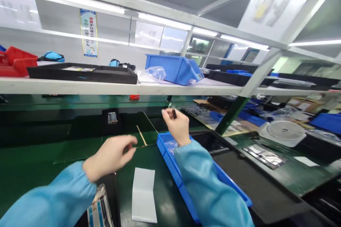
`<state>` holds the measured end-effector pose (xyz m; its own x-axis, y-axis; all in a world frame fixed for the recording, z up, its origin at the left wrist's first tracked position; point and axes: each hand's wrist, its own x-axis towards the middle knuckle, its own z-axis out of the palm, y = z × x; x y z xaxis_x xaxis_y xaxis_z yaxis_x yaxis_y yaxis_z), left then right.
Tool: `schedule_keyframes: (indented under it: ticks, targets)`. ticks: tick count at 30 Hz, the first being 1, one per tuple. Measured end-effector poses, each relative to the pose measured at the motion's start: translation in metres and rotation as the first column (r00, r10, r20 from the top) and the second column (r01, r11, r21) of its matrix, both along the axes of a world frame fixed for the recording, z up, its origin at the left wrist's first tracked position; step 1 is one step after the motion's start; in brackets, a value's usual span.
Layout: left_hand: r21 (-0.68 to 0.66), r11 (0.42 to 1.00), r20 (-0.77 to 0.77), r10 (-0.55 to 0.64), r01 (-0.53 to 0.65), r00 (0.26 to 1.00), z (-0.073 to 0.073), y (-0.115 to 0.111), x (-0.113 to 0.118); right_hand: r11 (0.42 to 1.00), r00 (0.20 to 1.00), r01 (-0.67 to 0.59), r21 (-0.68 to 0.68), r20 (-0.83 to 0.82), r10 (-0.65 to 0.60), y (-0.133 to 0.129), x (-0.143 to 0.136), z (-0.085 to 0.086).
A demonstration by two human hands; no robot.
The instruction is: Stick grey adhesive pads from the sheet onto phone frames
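Observation:
My right hand (178, 126) is raised over the far end of a long blue tray (170, 165), its fingers pinched around a small dark piece (174, 114) whose kind I cannot make out. Clear plastic pieces (171, 145) lie in that tray, partly behind my wrist. My left hand (113, 154) hovers over the green bench, thumb and fingers curved apart with nothing between them. Below my left wrist, a black tray holds a flat part with silver and blue strips (99, 209), partly hidden by my sleeve. A folded white paper (144, 195) lies between the hands, nearer to me.
A thin wooden stick (141, 135) lies ahead on the green bench (165, 198). Farther back sits a black holder with a small part (112, 117). A white shelf (106, 88) crosses above, carrying a blue bin (167, 68). A black tray (245, 181) stands to the right.

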<state>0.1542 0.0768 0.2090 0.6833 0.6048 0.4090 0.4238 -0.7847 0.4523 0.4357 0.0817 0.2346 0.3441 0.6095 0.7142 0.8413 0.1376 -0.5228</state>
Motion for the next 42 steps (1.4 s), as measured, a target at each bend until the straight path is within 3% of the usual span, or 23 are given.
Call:
schedule_keyframes:
  ticks: [2, 4, 6, 8, 10, 13, 16, 22, 26, 32, 37, 42]
  targets:
    - [0.368, 0.927, -0.033, 0.088, -0.07, 0.996, 0.058, 0.032, 0.037, 0.998, 0.995, -0.036, 0.043, 0.098, 0.032, 0.039, 0.005, 0.051]
    - [0.452, 0.872, 0.024, 0.197, -0.187, 0.98, 0.114, 0.065, 0.071, 0.998, 0.981, -0.058, 0.037, 0.188, 0.05, 0.075, 0.009, 0.092]
    - [0.477, 0.827, 0.074, 0.299, -0.297, 0.951, 0.16, 0.097, 0.098, 0.997, 0.959, -0.074, -0.017, 0.272, 0.076, 0.102, 0.01, 0.121]
    - [0.461, 0.801, 0.082, 0.391, -0.383, 0.917, 0.191, 0.126, 0.115, 0.993, 0.935, -0.064, -0.096, 0.342, 0.094, 0.12, 0.01, 0.139]
    - [0.42, 0.805, 0.027, 0.451, -0.42, 0.892, 0.207, 0.149, 0.123, 0.985, 0.909, -0.05, -0.165, 0.4, 0.113, 0.127, 0.009, 0.149]
    - [0.371, 0.815, -0.043, 0.494, -0.445, 0.869, 0.213, 0.17, 0.124, 0.983, 0.879, -0.033, -0.183, 0.462, 0.116, 0.124, 0.011, 0.156]
    - [0.352, 0.795, -0.003, 0.529, -0.494, 0.848, 0.216, 0.177, 0.12, 0.982, 0.852, -0.036, -0.184, 0.509, 0.127, 0.114, 0.015, 0.155]
    - [0.264, 0.777, 0.093, 0.569, -0.571, 0.817, 0.235, 0.184, 0.118, 0.928, 0.79, -0.042, -0.369, 0.557, 0.257, 0.107, 0.024, 0.146]
    - [0.171, 0.786, 0.156, 0.573, -0.594, 0.804, 0.241, 0.19, 0.116, 0.937, 0.814, -0.075, -0.34, 0.522, 0.255, 0.108, 0.027, 0.148]
    - [0.056, 0.865, 0.224, 0.475, -0.498, 0.851, 0.234, 0.185, 0.108, 0.944, 0.918, -0.179, -0.279, 0.299, 0.262, 0.121, 0.035, 0.163]
    - [0.131, 0.887, 0.284, 0.395, -0.443, 0.874, 0.226, 0.177, 0.099, 0.876, 0.909, -0.361, -0.32, 0.087, 0.407, 0.131, 0.045, 0.175]
    - [0.307, 0.836, 0.315, 0.362, -0.455, 0.877, 0.213, 0.169, 0.09, 0.886, 0.918, -0.381, -0.264, 0.01, 0.397, 0.137, 0.048, 0.18]
